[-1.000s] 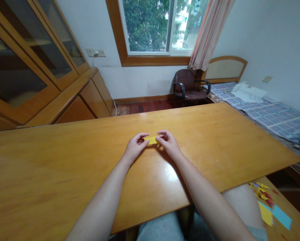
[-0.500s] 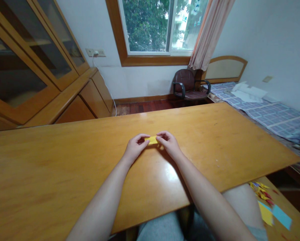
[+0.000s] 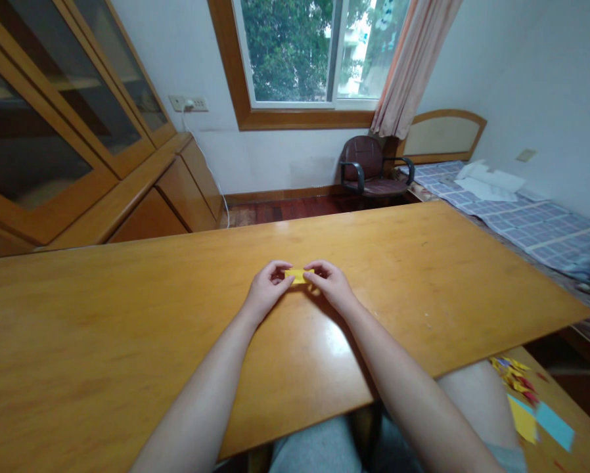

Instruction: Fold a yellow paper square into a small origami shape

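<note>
A small folded piece of yellow paper (image 3: 297, 274) lies on the wooden table (image 3: 127, 315) near its middle. My left hand (image 3: 267, 290) pinches the paper's left end, fingers curled. My right hand (image 3: 330, 286) pinches its right end the same way. Both hands rest on the tabletop and nearly meet over the paper, so only a thin yellow strip shows between the fingertips.
Coloured paper pieces (image 3: 519, 387) lie on a low surface at the lower right. A bed (image 3: 531, 217) runs along the right wall, a brown chair (image 3: 368, 167) stands under the window, and glass-door cabinets (image 3: 68, 131) line the left.
My hands have drawn slightly closer together over the yellow paper, covering more of it. Nothing else has moved.
</note>
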